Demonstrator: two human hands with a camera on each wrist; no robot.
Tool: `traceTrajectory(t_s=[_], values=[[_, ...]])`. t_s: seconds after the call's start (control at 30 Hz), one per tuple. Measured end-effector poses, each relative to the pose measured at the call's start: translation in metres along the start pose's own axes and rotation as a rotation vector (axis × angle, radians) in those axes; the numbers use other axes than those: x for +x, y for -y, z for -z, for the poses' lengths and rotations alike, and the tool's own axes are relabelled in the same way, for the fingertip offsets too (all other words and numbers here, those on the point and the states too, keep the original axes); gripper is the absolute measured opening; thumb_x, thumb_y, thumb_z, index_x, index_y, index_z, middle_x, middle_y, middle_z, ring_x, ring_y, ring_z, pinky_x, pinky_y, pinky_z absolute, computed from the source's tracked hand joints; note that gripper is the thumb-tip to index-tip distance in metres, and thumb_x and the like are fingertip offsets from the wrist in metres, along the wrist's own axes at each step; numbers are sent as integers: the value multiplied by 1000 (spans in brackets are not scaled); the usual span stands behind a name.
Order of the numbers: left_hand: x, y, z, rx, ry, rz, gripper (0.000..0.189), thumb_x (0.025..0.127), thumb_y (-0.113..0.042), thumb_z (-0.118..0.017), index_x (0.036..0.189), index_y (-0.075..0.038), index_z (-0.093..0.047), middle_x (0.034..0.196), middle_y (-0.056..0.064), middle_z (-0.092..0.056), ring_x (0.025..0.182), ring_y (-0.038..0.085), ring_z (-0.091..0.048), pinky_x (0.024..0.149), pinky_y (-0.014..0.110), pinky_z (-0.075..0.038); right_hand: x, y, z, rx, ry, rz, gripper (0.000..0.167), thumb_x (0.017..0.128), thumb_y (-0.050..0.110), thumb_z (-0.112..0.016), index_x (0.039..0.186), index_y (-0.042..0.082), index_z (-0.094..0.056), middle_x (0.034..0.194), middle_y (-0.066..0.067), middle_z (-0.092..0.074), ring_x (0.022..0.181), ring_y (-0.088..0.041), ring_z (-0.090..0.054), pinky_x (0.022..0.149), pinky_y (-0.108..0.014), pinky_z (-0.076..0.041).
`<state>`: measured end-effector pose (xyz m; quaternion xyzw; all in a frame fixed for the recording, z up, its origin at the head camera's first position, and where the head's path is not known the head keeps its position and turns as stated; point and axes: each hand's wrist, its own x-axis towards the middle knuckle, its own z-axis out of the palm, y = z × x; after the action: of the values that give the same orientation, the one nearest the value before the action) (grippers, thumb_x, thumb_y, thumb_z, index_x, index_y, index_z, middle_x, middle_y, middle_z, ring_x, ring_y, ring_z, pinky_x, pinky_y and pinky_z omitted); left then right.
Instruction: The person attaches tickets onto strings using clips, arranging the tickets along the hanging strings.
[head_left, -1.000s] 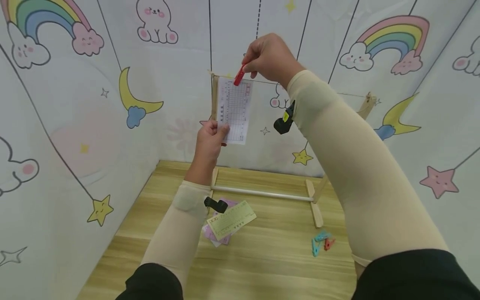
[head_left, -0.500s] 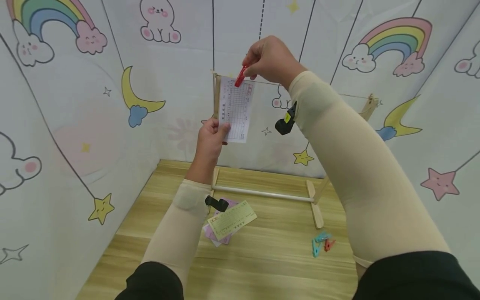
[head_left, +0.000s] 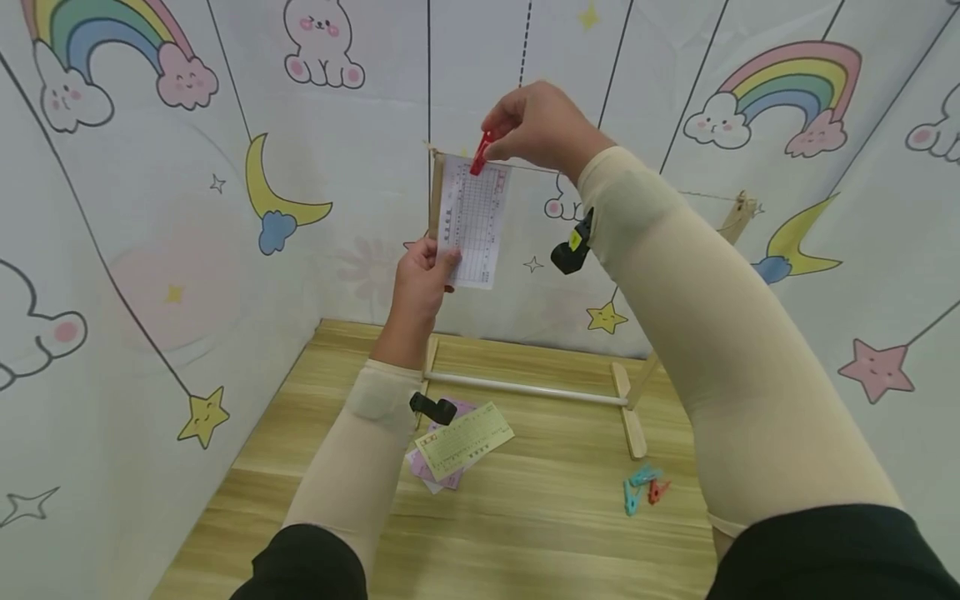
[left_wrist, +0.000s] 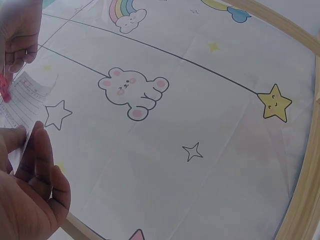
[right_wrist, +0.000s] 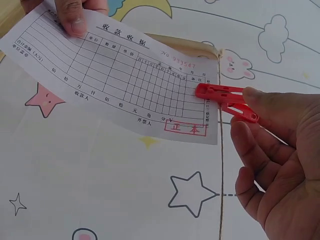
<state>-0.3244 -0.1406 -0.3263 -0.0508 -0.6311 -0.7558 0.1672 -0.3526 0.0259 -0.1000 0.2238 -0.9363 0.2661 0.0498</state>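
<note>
Nearest, two arms in pale sleeves rise from the bottom of the frame. At lower right, three loose clothespins [head_left: 632, 497], two blue and one red, lie on the wood-grain counter [head_left: 555, 542]. At lower centre is a pile of slips, one yellow slip [head_left: 465, 440] over pink and white ones; they overlap too much to count exactly. Beyond, at upper centre, one white printed slip [head_left: 476, 229] hangs upright beside the left post of one wooden stand [head_left: 633, 412]. The left hand [head_left: 422, 275] pinches its lower left edge, thumb in front. The right hand [head_left: 543, 125] pinches one red clothespin [right_wrist: 225, 95] between thumb and fingers, its nose over the slip's top edge at the string [head_left: 536, 167]. This first slip seems nearly fastened, though both hands hold on; the piled slips and loose clothespins remain unhung. Farthest is a cartoon-printed wall.
</note>
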Motion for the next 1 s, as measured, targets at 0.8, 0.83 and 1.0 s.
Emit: traceTrajectory(t_s=[0.8,0.83,1.0], values=[[-4,2,1,-28,3,12,8,102,-13,-69,103,-9,-62,85,4,-69,64,12,-64,57,23,-44,-4,-3,3,-85,7,-1,50,98,33,-72,145,21,-60,142,2,-63,132,-16,-53,110,-33,-45],[-5,2,2,-23,1,12,9,102,-14,-69,104,-8,-62,86,4,-69,64,12,-64,58,23,-44,-5,-4,3,-87,6,0,50,98,34,-72,145,21,-60,141,2,-63,132,-16,-54,110,-32,-45],[-7,3,3,-1,-11,14,10,102,-16,-69,104,-9,-62,89,7,-69,67,14,-65,58,23,-45,-12,-11,8,-98,-7,6,50,99,38,-70,145,21,-60,139,4,-64,130,-16,-55,109,-33,-45]])
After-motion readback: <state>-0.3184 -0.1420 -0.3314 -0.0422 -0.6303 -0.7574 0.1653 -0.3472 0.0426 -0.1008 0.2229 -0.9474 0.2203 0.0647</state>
